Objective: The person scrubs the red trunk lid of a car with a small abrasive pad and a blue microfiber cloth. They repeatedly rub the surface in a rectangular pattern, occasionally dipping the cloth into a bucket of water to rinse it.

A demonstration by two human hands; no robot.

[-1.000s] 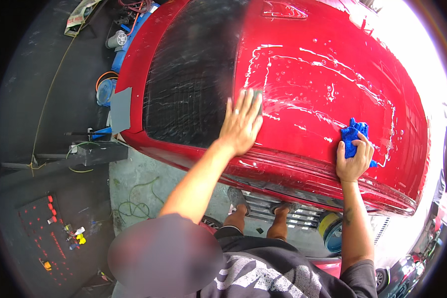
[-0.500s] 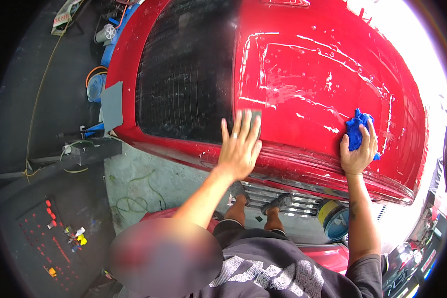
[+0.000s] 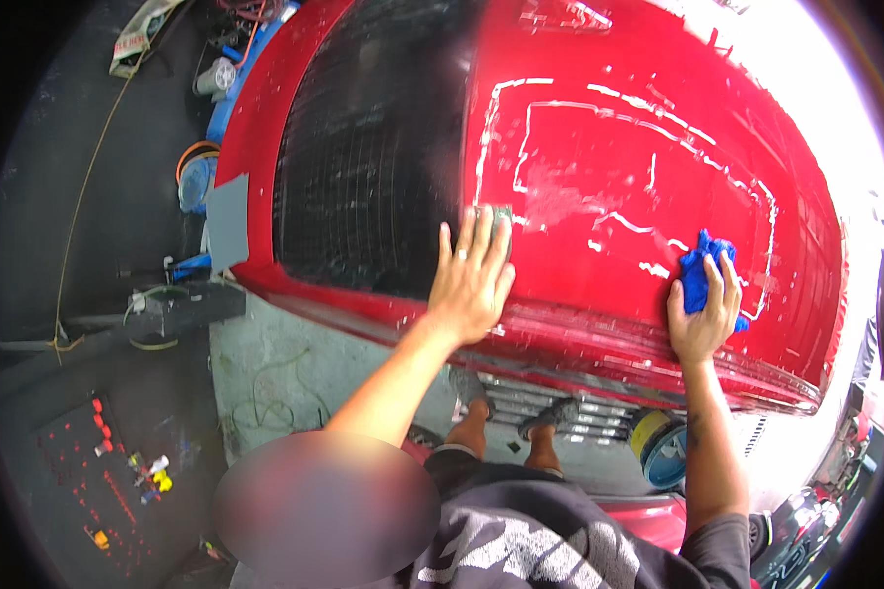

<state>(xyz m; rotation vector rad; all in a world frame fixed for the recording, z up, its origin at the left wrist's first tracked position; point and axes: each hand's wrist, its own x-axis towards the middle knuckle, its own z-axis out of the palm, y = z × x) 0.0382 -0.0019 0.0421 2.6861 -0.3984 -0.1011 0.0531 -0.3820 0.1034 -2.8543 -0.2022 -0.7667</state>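
Left hand (image 3: 471, 280) flat on grey pad (image 3: 491, 214); right hand (image 3: 702, 319) presses crumpled blue cloth (image 3: 702, 270); glossy red panel (image 3: 599, 147).

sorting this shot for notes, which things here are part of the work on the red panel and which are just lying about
In use:
red panel
grey pad under the left hand
blue cloth under the right hand

Lying about:
grey sheet at the panel's edge
yellow-rimmed tub on the floor
blue bucket
cords on the floor

Left arm stretched forward, left hand (image 3: 471, 280) flat, palm down, fingers spread, right arm straight out, right hand (image 3: 705, 312) pressed down, fingers curled over something, both forearms bare
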